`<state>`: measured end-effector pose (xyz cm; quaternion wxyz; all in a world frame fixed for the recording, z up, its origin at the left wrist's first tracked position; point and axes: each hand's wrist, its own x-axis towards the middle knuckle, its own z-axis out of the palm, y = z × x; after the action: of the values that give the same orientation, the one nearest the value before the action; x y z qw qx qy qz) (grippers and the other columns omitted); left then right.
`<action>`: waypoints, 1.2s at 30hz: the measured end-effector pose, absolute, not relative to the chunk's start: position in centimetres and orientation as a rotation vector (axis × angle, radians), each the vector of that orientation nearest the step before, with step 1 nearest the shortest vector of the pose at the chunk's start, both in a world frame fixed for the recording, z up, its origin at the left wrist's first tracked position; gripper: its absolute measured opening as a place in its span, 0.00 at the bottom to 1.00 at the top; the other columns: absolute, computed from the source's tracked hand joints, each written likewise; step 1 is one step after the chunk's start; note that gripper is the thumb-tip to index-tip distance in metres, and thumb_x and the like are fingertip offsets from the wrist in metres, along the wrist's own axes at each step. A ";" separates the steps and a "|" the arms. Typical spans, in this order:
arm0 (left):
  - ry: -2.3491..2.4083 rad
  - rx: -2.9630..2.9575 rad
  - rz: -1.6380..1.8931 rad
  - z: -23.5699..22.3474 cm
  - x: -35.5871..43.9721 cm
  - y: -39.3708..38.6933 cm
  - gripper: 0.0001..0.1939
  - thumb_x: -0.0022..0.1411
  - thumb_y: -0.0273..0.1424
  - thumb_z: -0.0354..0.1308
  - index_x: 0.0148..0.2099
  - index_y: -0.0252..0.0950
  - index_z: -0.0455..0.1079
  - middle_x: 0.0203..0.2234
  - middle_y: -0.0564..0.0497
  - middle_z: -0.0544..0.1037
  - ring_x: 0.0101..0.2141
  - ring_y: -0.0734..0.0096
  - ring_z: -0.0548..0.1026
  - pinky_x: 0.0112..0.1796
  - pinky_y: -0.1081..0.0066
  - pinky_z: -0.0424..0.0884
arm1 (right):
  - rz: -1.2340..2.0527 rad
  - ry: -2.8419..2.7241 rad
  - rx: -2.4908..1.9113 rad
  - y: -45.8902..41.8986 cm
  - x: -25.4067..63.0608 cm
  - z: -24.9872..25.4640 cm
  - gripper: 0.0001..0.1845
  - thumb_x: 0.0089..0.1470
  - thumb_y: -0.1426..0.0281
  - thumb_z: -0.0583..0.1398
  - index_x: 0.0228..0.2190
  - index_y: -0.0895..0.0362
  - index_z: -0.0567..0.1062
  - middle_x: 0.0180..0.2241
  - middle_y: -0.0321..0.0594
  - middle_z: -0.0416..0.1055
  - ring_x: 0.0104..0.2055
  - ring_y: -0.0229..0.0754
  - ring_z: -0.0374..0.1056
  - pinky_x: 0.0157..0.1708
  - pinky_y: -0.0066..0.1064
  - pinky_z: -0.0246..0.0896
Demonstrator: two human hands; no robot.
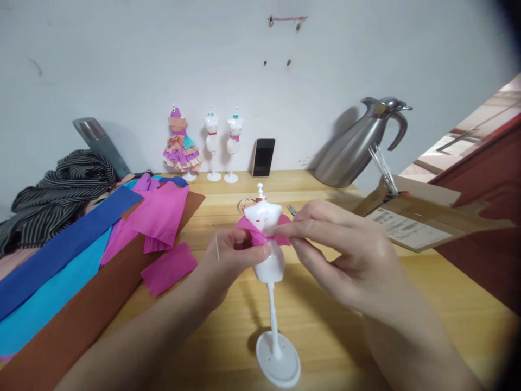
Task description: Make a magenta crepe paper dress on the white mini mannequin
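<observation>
A small white mannequin (268, 255) stands on its round base (279, 363) on the wooden table (317, 320), close in front of me. A strip of pink crepe paper (253, 229) is wrapped round its waist. My left hand (230, 258) pinches the pink paper at the mannequin's left side, fingers closed. My right hand (345, 250) pinches the other end of the paper (282, 238) at the right side, fingers closed too. A thin pale thread hangs by my left fingers.
Sheets of pink (163, 217), blue (61, 244), turquoise and brown (81, 326) paper lie at the left, with striped cloth (57, 195) behind. Against the wall stand a dressed mannequin (181, 144), two bare ones (222, 144), a phone (263, 157) and a steel jug (358, 141). A cardboard box (411, 217) lies right.
</observation>
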<state>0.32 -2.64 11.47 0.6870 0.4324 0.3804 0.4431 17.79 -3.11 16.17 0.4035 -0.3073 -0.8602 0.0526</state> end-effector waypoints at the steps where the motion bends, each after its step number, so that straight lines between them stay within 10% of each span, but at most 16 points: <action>1: 0.844 0.964 0.997 11.4 0.2 -2.5 0.10 0.45 0.33 0.69 0.29 0.31 0.78 0.24 0.50 0.78 0.27 0.72 0.73 0.34 0.71 0.68 | 0.146 -2.131 -0.793 -3.1 17.9 16.2 0.13 0.55 0.80 0.55 0.35 0.57 0.77 0.28 0.39 0.70 0.31 0.40 0.66 0.30 0.32 0.61; 36: 0.913 1.168 1.068 10.7 0.5 -2.5 0.13 0.43 0.34 0.71 0.24 0.33 0.72 0.18 0.54 0.72 0.22 0.75 0.69 0.26 0.74 0.64 | 0.443 -2.146 -1.109 -3.3 16.7 15.7 0.13 0.54 0.76 0.57 0.19 0.57 0.68 0.17 0.32 0.64 0.21 0.33 0.58 0.21 0.26 0.49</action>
<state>0.50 -2.46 10.73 0.6109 0.5061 0.3958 0.4627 16.67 -3.26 15.67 0.3359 -0.4254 -0.8230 0.1697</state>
